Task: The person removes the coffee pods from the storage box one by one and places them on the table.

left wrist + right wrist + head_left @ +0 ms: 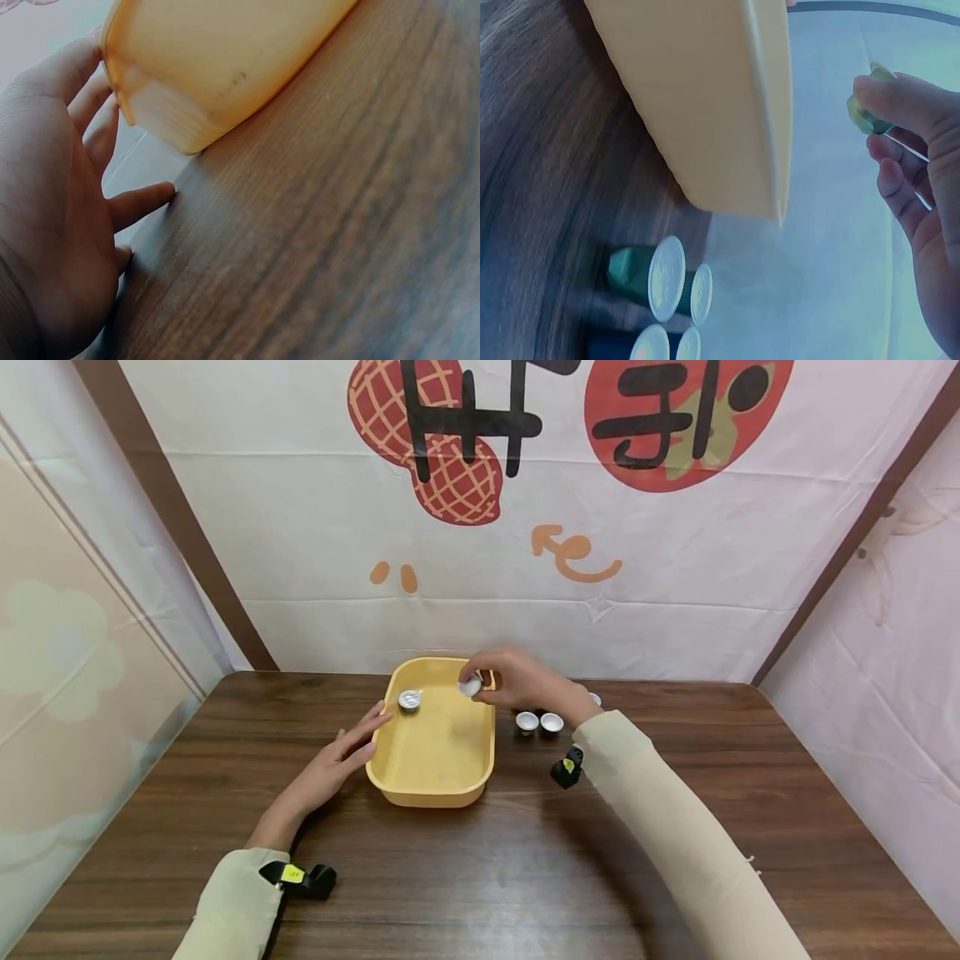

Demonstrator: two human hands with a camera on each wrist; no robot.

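A yellow plastic tray (438, 756) stands on the table. One coffee capsule (409, 700) with a silver lid sits inside it at the back left. My right hand (517, 681) pinches a coffee capsule (469, 686) between thumb and fingers above the tray's right rim; in the right wrist view this capsule (870, 109) looks green. My left hand (330, 770) touches the tray's left rim with its fingers extended and holds nothing. In the left wrist view, some of its fingers (90, 97) lie against the tray's rim.
Right of the tray, several capsules (527, 722) stand lid up on the wooden table (420, 885), partly behind my right forearm. Green capsules (630, 271) and dark ones show in the right wrist view. A printed cloth (300, 527) hangs along the table's back edge.
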